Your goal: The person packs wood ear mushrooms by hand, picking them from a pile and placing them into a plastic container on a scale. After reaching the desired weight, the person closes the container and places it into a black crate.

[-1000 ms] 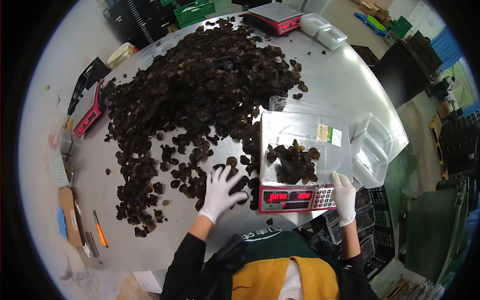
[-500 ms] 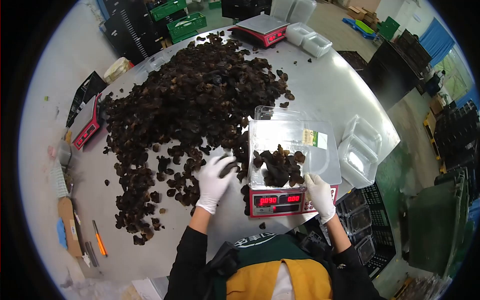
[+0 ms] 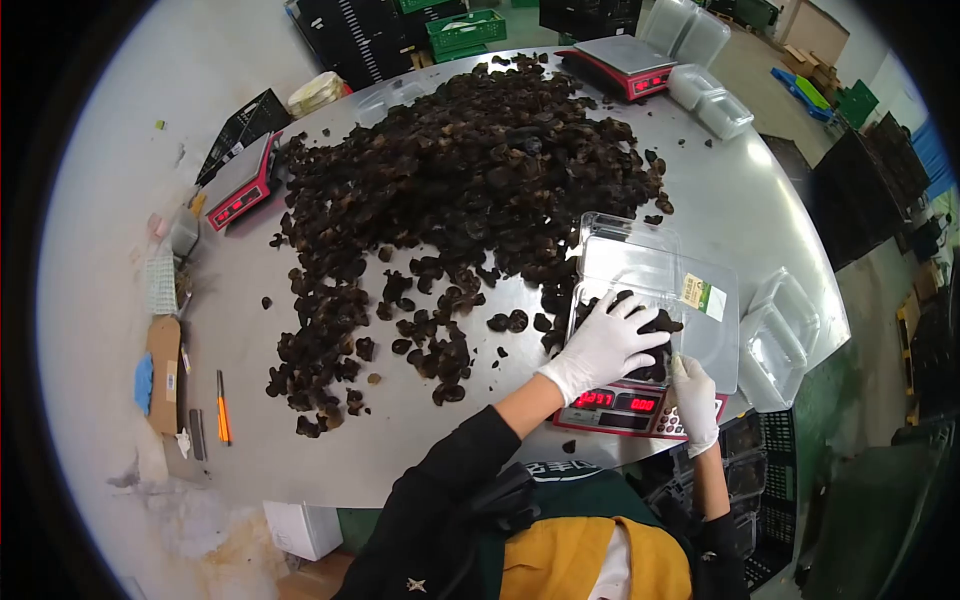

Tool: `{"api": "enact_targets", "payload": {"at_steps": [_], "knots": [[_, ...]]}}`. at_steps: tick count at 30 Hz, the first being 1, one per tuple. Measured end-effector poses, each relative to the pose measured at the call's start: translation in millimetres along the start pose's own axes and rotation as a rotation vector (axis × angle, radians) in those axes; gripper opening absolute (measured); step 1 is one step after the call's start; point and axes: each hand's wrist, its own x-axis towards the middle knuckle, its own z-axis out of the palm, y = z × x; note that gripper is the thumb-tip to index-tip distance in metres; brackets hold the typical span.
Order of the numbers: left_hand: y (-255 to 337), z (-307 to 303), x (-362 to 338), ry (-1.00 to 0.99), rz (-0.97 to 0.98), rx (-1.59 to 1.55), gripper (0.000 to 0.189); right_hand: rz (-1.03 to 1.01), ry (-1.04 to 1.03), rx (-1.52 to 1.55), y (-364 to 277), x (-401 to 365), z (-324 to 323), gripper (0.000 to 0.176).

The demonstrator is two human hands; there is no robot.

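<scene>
The gloved left hand point(image 3: 605, 347) is spreading its fingers wide over dark, curled pieces point(image 3: 657, 366) in a clear tray point(image 3: 628, 258), hiding many. The right hand point(image 3: 696, 405), fingers narrow, seems to be pinching the tray's near edge for steadiness. A scale point(image 3: 722, 345) is supporting it by the tabletop's point(image 3: 400, 470) near right edge; its left digits are blurring.

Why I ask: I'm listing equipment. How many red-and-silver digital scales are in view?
3: far scale, on the far edge of the silver metal table; left scale, by its left edge; near scale, under the white-gloved left hand.
</scene>
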Motion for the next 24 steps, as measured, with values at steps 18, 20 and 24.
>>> {"api": "enact_targets", "payload": {"at_steps": [18,20,24], "knots": [[-94,-7,-244,0.183,-0.812,-0.053,0.031,0.153,0.135,0.079,19,-16,-42,0.029],[-95,-11,-241,0.340,-0.897,-0.154,0.029,0.097,0.140,0.058,24,-16,-42,0.032],[-97,-14,-216,0.392,-0.804,-0.092,0.029,0.077,0.128,0.073,22,-20,-43,0.034]]}}
